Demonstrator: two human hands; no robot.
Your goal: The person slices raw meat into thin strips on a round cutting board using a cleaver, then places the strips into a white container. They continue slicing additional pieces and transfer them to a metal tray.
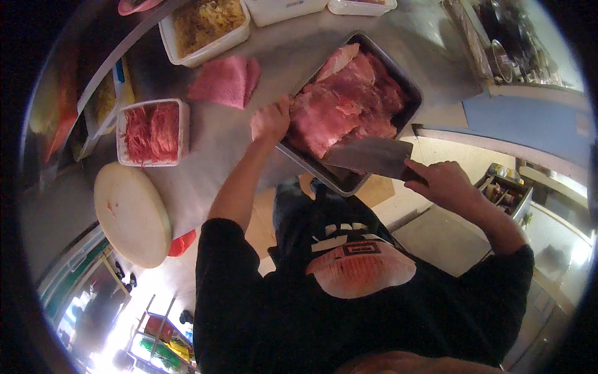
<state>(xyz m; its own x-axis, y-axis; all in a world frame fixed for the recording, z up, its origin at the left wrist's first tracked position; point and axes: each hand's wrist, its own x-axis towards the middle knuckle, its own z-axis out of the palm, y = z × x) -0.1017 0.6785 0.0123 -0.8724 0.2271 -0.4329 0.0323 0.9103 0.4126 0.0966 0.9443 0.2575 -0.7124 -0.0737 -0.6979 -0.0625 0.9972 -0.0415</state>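
Note:
Slabs of raw meat fill most of a dark metal tray, which lies at an angle near the edge of a steel worktop. My left hand is at the tray's left rim, its fingers curled at the edge beside the meat; whether they grip the rim is hard to tell. With my right hand I hold a broad-bladed cleaver by its handle. Its blade lies flat-looking over the tray's near end, against or just above the meat's lower edge.
On the worktop to the left are a folded pink cloth, a white tub of shredded raw meat and a round, thick cutting board at the edge. A white tub of yellowish food stands farther back. Utensils are at the far right.

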